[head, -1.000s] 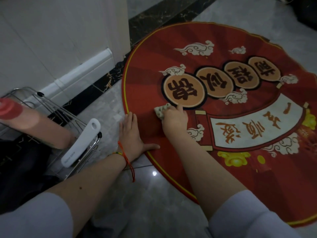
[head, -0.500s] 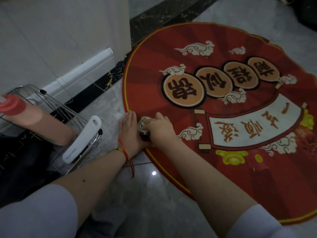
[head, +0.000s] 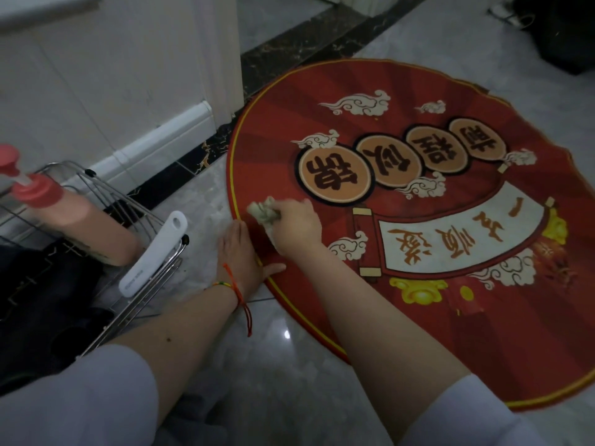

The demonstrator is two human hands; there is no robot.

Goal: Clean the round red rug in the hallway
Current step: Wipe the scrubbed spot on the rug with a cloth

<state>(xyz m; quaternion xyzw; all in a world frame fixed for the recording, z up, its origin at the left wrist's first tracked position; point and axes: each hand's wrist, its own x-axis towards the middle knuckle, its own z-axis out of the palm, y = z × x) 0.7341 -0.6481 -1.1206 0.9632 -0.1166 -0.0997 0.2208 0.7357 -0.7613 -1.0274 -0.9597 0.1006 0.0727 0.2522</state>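
Note:
The round red rug [head: 402,284] with a yellow border, cloud motifs and characters lies on the grey marble floor. My right hand [head: 297,226] grips a crumpled pale cloth [head: 264,212] and presses it on the rug near its left edge. Flat on the floor lies my left hand [head: 240,255], fingers straight, thumb reaching onto the rug's rim just below the cloth. A red string bracelet circles the left wrist.
A wire basket [head: 128,284] at the left holds a pink pump bottle [head: 80,226] and a white handled tool [head: 153,252]. A white wall with baseboard [head: 161,136] and a black marble strip [head: 180,162] run behind. A dark object [head: 563,33] sits at the top right.
My right hand slid the cloth toward the rug's left edge, then slightly back up along it. The left hand has stayed planted on the floor.

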